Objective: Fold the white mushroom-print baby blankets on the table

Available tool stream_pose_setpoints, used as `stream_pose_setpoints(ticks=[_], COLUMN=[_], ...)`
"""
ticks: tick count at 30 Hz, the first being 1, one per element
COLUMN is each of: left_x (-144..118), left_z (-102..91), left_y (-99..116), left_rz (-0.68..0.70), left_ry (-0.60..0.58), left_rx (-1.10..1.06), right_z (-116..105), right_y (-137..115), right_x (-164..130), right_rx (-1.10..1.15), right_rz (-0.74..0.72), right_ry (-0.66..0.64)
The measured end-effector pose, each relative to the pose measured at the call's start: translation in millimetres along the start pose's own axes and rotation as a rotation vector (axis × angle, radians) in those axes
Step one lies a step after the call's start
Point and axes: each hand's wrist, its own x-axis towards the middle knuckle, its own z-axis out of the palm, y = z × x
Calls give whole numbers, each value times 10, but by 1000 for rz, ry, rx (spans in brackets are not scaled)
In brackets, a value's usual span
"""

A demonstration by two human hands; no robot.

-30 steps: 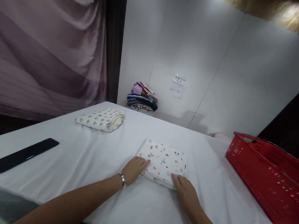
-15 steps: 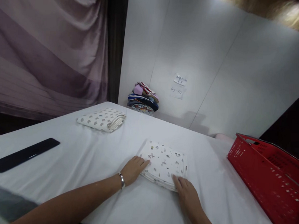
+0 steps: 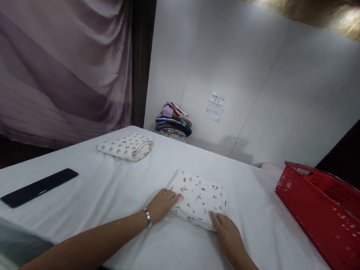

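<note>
A folded white cloth (image 3: 198, 196) with small grey and green prints lies flat on the white-covered table (image 3: 163, 249), its layers showing along the near edge. My left hand (image 3: 162, 205), with a silver bracelet at the wrist, rests on the cloth's left near corner, fingers stretched out. At the right near corner, my right hand (image 3: 227, 231) touches the cloth with its fingers extended and fairly flat. Neither hand lifts the cloth. Farther back on the left lies a second folded cloth (image 3: 122, 147), white with grey shapes, its folded layers facing right.
A flat black object (image 3: 39, 187) lies on the left of the table. On the right stands a red plastic basket (image 3: 319, 212). Beyond the far edge sits a stack of folded fabrics (image 3: 174, 121) by the wall, near paper notes (image 3: 213, 111). A curtain (image 3: 63, 66) hangs at left.
The whole view has shifted slightly, so things sit a little lower and to the right. Both hands stay on the folded cloth, which looks unchanged.
</note>
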Motion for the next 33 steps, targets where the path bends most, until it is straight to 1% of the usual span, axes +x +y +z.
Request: stream_pose_setpoints(ticks=[6,11,14,17,19,22,24,26,28,31,33], left_x=[35,47,34,14,5,7,17,34,66,171,292], left_z=[-53,-67,-50,-37,-41,-74,-131,-238,-409,-794,-1107], left_y=[21,23,12,1,0,4,6,5,-8,-58,-114], left_rz=[9,10,3,5,8,6,-3,-8,-12,-57,-112], left_ry=[-85,-60,-41,-32,-42,-51,-48,-54,-62,-59,-56], left_rx=[44,22,0,-8,3,21,15,-20,-80,-200,-351], right_z=[30,-48,-98,-106,-101,-109,-147,-238,-403,-793,-1108], right_y=[6,2,-22,-45,-51,-46,-31,-1,52,206,370], right_x=[-29,-1,28,44,46,46,51,71,121,272,420], right_rx=[10,4,-10,-34,-39,-22,-6,9,34,158,310], right_rz=[6,4,4,40,39,22,21,30,46,80,103], right_ry=[36,25,-21,-53,-46,-39,-59,-104,-169,-266,-294])
